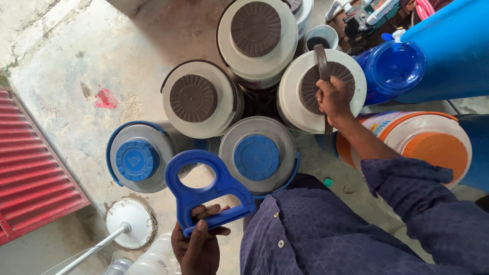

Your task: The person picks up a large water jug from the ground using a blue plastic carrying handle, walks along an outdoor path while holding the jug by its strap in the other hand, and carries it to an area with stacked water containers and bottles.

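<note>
Seen from above, a person in a dark blue shirt stands over a cluster of round insulated jugs on a concrete floor point(71, 66). The left hand point(198, 244) is low in the view, fingers curled shut around the grip bar of a loose blue handle point(206, 189) with a ring-shaped top, held up in front of the jugs. The right hand point(333, 99) reaches forward, fingers closed around the brown strap point(322, 60) of a white jug point(300, 109) with a brown ribbed lid. Two more white jugs with brown lids point(201, 99) point(256, 35) stand beside it. Nearer the person are two grey jugs with blue lids point(136, 158) point(257, 155). To the right are an orange-lidded jug point(433, 147) and a blue barrel point(453, 46). A red corrugated sheet point(30, 163) lies at the left.
</note>
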